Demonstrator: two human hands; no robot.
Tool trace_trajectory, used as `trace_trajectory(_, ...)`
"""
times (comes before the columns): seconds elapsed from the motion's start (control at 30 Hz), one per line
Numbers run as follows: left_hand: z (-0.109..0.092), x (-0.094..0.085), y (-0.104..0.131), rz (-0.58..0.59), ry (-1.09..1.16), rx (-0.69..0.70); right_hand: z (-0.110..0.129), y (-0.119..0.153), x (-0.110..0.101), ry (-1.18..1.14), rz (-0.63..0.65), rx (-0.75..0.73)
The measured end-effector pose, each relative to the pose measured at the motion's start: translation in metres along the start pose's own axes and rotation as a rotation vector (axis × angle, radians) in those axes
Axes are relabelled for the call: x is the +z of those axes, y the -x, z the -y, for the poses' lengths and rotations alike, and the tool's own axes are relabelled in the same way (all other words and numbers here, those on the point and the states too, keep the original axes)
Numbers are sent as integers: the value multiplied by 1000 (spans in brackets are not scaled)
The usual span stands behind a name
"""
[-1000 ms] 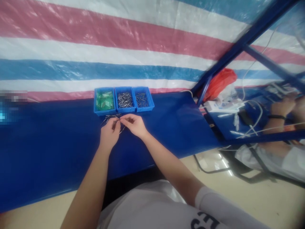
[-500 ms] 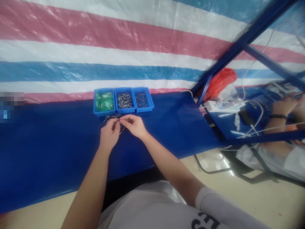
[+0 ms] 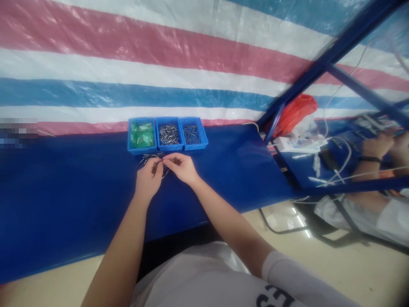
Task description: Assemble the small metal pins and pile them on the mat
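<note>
My left hand (image 3: 148, 178) and my right hand (image 3: 181, 167) meet fingertip to fingertip over the blue table (image 3: 79, 187), pinching a small thin metal part between them. A little heap of loose metal pins (image 3: 147, 157) lies on the cloth just beyond my left hand. Behind it stand three blue bins in a row: the left bin (image 3: 141, 136) holds green pieces, the middle bin (image 3: 169, 134) silver metal pins, the right bin (image 3: 193, 134) darker pins. The part in my fingers is too small to make out.
A striped red, white and blue tarp (image 3: 159, 64) hangs behind the table. At the right, a blue metal frame (image 3: 322, 59), a red bag (image 3: 295, 111), a white power strip (image 3: 297, 144) with cables, and another person's hand (image 3: 375, 145) at the neighbouring bench.
Both hands stay joined at the same place in front of the bins. Only the view has shifted slightly.
</note>
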State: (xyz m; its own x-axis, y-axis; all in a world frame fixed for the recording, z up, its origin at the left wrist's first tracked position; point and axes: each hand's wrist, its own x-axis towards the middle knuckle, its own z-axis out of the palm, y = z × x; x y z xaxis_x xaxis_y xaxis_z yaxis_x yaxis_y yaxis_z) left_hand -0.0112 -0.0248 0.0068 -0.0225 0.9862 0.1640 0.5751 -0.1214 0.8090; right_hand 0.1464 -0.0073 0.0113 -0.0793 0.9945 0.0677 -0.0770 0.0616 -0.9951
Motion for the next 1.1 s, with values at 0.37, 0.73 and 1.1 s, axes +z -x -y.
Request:
trace_trajectory(0.37, -1, -1, 1, 12, 4, -1, -4, -1, -1, 20, 1, -10)
trace_trajectory(0.73, -3, -1, 0, 14, -9, -4, -4, -1, 0, 3, 2, -17)
trace_trajectory(1.1, 0, 0, 0, 9, -11, -3, -5, -1, -1, 27, 18, -23)
